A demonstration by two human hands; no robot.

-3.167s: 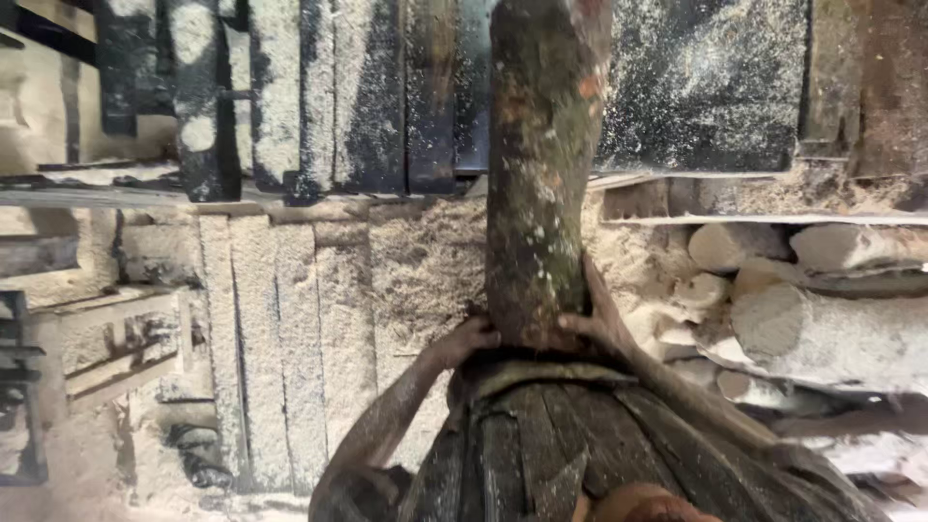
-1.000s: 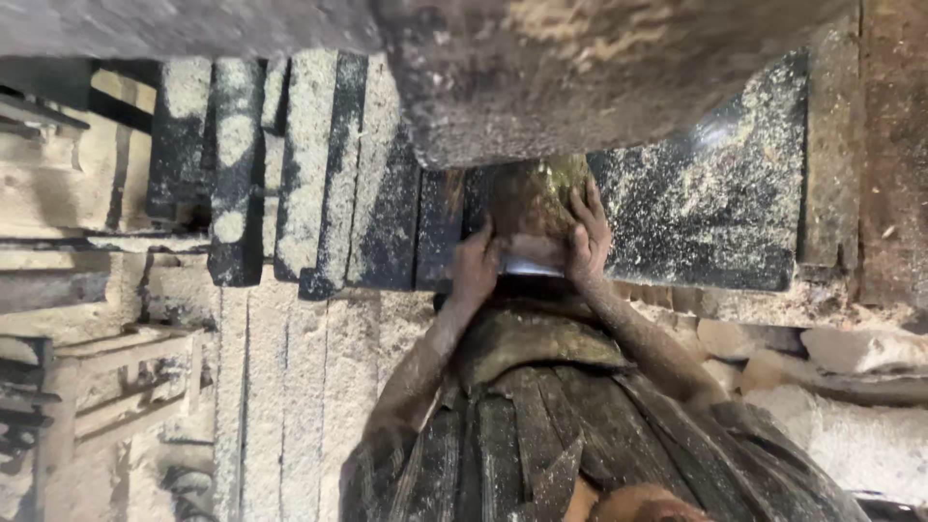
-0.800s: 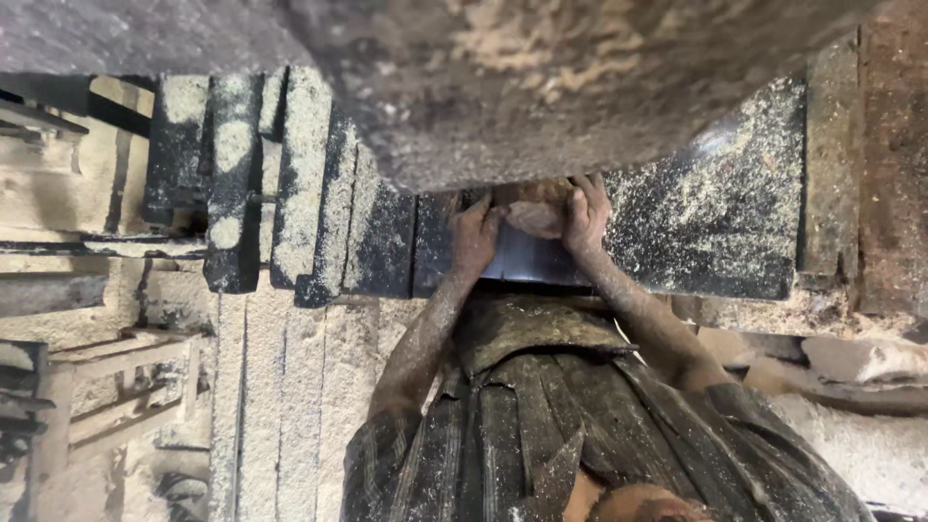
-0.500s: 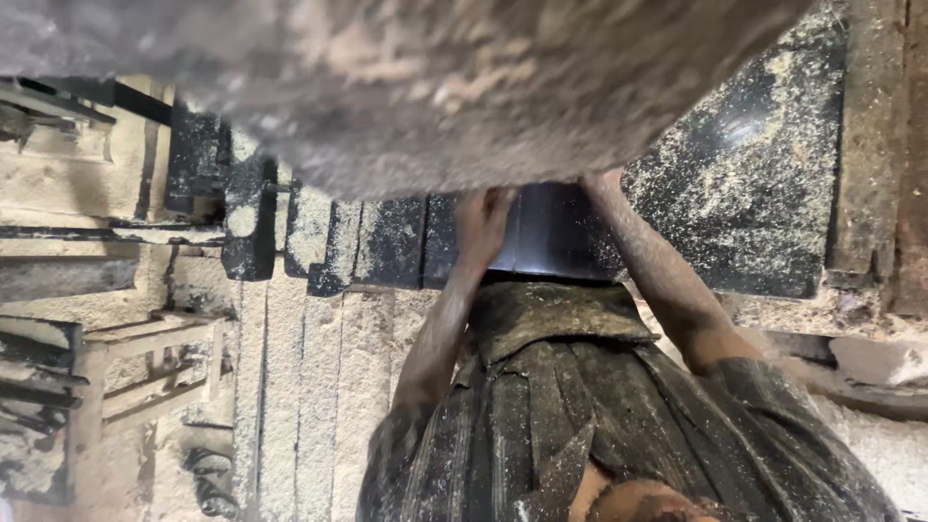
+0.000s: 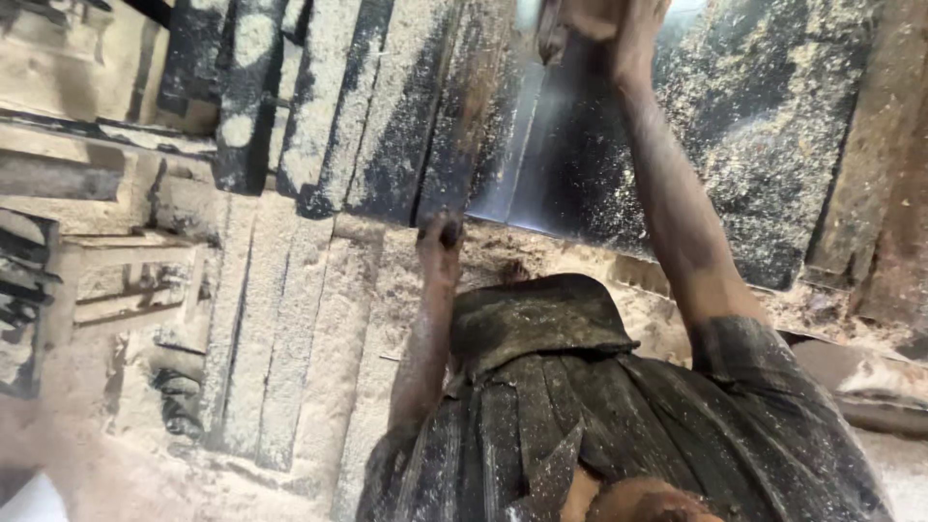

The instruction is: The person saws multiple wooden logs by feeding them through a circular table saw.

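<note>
Compared with the frame half a second earlier, the large sawdust-caked log that filled the top of the view has gone. Only its near end (image 5: 559, 27) shows at the upper edge, and the left hand has dropped away from it. The right hand (image 5: 619, 29) is stretched far forward with the arm nearly straight, and it lies against that log end. Its fingers are cut off by the frame edge, so it cannot be told whether they clasp the wood or only press on it. The left hand (image 5: 441, 234) hangs lower, at the near edge of the dark steel table (image 5: 773, 174). Its fingers are curled and hold nothing that can be seen, though whether they hook the table edge is unclear.

The log end lies over the table's smooth central strip (image 5: 541, 164), well ahead of the person's striped, dust-covered shirt (image 5: 599, 406). Sawdust-covered planks (image 5: 290, 329) lie to the left on the ground.

Judging from the reach, the step in hand is the last part of a forward push of the log along the table, done by the right hand alone. Any further push calls for a step or lean forward, since the right arm has little reach left. It also calls for a firm, centred contact on the log end, and for the left hand to stay clear of the central strip.
</note>
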